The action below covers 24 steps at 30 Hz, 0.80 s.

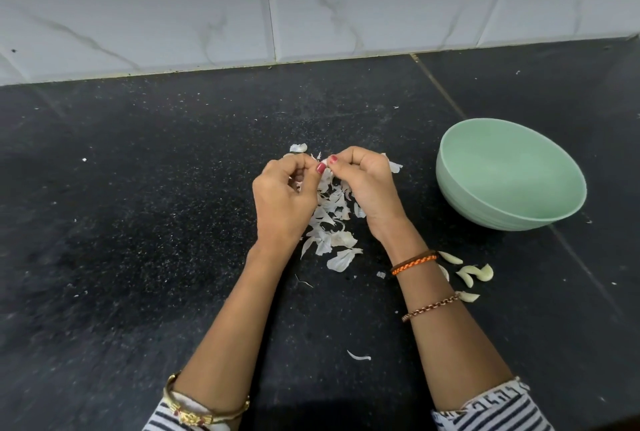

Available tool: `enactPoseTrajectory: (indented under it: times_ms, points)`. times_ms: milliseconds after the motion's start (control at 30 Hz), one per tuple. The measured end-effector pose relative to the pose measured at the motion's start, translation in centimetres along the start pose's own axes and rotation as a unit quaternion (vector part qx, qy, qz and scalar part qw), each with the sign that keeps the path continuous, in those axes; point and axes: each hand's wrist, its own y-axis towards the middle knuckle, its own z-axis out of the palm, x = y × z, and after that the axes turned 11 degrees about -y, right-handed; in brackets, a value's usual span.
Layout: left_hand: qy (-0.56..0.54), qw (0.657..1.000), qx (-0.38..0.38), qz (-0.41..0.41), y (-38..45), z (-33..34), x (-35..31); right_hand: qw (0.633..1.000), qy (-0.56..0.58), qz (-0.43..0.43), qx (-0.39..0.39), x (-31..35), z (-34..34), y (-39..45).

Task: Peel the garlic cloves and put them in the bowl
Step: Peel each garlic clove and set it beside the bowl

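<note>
Between the two hands, raised just over the black counter [138, 222], a garlic clove [323, 164] is pinched from both sides. Curled fingers and thumb of the left hand [282, 200] grip its near-left end; the right hand [365, 184] nips the other end the same way, fingers bent tight. Beneath and just nearer than the hands lies a heap of papery skins [329, 222]. Well to the right of the right hand stands the green bowl [510, 176]. Beside the right wrist, on its outer side, lie peeled cloves [469, 274].
</note>
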Motion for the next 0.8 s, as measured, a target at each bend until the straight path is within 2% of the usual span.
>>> enactPoseTrajectory:
  times_ms: [100,167,300,400,500,600,700,800]
  points:
    - [0.107,0.979,-0.037,0.168,0.0,-0.1,0.6,0.999,-0.022,0.024,0.002,0.0,0.1,0.1]
    - [0.142,0.959,-0.047,0.24,0.1,-0.1,0.9,0.999,-0.025,0.039,-0.004,0.2,0.0,0.2]
    - [0.17,0.948,-0.055,0.264,0.1,0.1,1.6,0.997,-0.051,0.036,-0.041,0.2,0.4,0.3]
    - [0.171,0.959,-0.045,0.22,0.0,0.2,1.6,0.995,-0.073,0.024,-0.063,0.0,0.7,0.4]
    - [0.083,0.995,-0.012,0.051,-0.1,0.2,0.8,0.994,-0.084,-0.001,-0.077,-0.3,0.6,0.5]
    - [-0.052,0.995,0.023,-0.082,-0.1,0.5,0.0,0.986,-0.132,-0.035,-0.1,-0.8,0.8,0.5]
    - [-0.135,0.982,0.012,-0.131,0.2,0.5,-0.1,0.994,-0.051,-0.016,-0.092,-0.5,0.7,0.3]
    - [-0.141,0.981,0.023,-0.134,0.1,0.4,0.2,0.997,-0.052,-0.021,-0.052,-0.3,0.5,0.3]
